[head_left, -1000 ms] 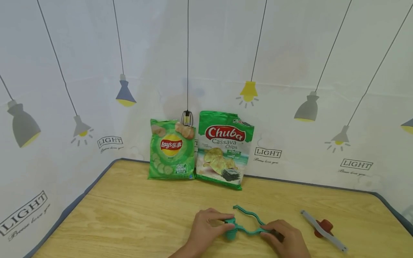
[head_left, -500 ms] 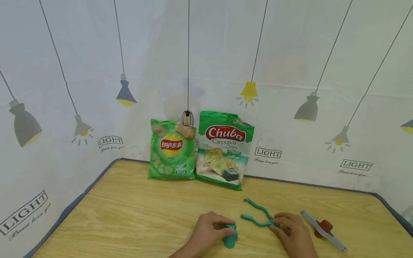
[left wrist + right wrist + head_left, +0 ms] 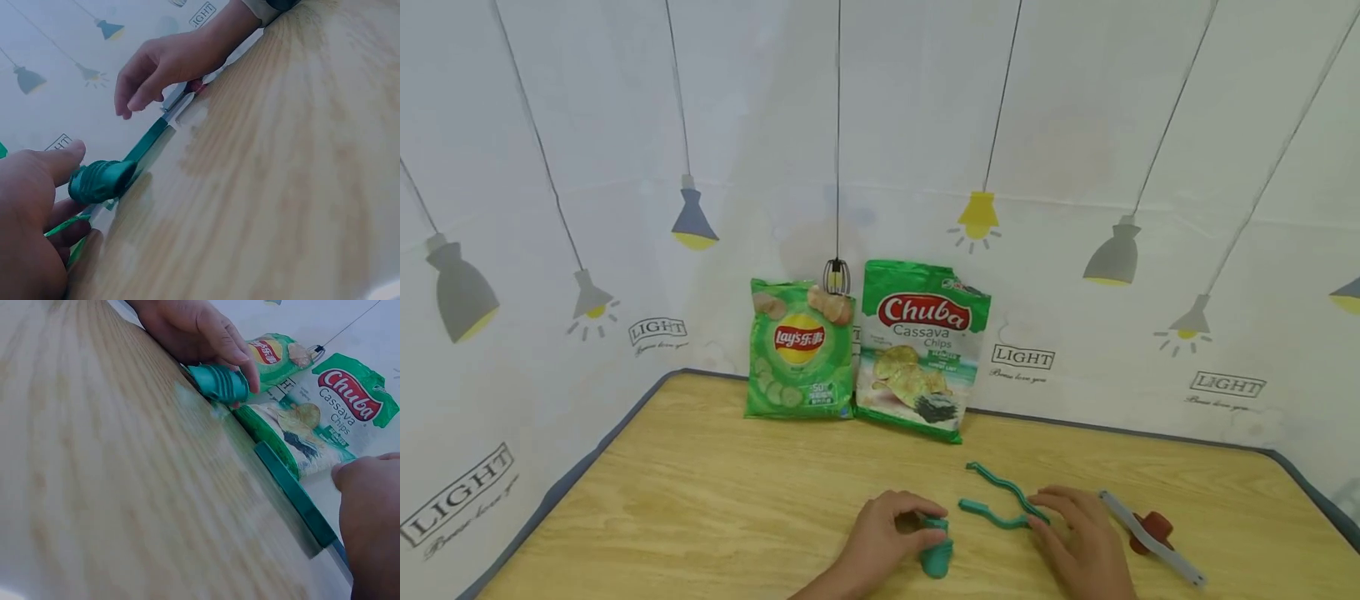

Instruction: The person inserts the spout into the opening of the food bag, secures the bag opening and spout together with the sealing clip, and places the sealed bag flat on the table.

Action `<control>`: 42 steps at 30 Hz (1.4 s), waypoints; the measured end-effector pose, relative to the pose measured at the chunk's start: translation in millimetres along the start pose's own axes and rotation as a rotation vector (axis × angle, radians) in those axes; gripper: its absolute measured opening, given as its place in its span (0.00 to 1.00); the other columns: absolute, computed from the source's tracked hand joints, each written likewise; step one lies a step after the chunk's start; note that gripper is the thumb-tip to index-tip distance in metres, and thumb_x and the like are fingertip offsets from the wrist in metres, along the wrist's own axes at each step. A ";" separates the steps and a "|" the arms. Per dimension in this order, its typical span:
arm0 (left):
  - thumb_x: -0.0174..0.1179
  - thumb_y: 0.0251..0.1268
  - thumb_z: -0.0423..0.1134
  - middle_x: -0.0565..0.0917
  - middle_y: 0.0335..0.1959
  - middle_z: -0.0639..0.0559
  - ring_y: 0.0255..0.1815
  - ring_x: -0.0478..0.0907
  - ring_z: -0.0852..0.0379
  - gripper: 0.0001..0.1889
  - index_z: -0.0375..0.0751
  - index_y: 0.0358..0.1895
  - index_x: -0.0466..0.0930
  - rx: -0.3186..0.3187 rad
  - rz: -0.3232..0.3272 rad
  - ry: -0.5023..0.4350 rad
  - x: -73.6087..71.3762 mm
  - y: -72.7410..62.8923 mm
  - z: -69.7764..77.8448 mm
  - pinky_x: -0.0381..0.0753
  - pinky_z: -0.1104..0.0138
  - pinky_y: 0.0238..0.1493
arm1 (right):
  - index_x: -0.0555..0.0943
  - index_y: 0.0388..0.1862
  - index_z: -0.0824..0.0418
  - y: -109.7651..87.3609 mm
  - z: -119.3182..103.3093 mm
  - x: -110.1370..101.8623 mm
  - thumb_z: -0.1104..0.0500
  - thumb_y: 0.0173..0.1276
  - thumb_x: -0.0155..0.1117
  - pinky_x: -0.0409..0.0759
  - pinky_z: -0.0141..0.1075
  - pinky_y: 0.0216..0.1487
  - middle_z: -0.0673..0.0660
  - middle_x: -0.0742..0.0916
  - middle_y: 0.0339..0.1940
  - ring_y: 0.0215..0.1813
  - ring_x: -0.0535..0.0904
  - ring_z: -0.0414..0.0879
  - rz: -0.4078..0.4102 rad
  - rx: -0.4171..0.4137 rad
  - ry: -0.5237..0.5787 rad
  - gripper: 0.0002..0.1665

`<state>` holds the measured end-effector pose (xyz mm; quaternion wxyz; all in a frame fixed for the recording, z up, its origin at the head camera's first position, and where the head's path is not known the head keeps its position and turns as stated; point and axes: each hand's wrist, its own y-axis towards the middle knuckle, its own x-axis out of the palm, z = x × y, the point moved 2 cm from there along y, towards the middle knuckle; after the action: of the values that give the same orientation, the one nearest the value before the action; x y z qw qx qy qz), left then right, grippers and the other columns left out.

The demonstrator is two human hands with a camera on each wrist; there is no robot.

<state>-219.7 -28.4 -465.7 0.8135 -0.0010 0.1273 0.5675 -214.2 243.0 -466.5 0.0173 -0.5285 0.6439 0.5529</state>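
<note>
A ribbed teal spout piece stands on the table at the front. My left hand curves around it with thumb and index finger spread; in the left wrist view the thumb sits apart from the spout piece. To its right lies a teal hinged bag clip, its two wavy arms spread in a V that points left. Over the hinge end hovers my right hand, fingers loosely bent. In the left wrist view its fingertips hang above the clip, holding nothing.
Right of my right hand lies a grey bar clip across a red cap. At the back, a Lay's bag and a Chuba cassava chips bag lean on the patterned wall cloth. The wooden table has a dark edge.
The clip and the spout piece have come apart, the clip moving right with my right hand. Since then my right fingers have let go of the clip, and my left grip has loosened.
</note>
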 end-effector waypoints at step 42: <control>0.69 0.59 0.40 0.58 0.72 0.35 0.71 0.49 0.32 0.36 0.54 0.71 0.65 0.094 0.528 0.412 -203.7 24.4 -43.3 0.45 0.31 0.60 | 0.78 0.61 0.44 15.4 -60.0 61.8 0.52 0.71 0.59 0.74 0.28 0.30 0.42 0.79 0.55 0.36 0.72 0.32 -0.448 -0.049 0.359 0.20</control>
<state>-317.1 -214.1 -461.6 0.5945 -0.0453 0.3111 0.7401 -218.5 155.7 -469.9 0.0118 -0.7473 0.4903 0.4483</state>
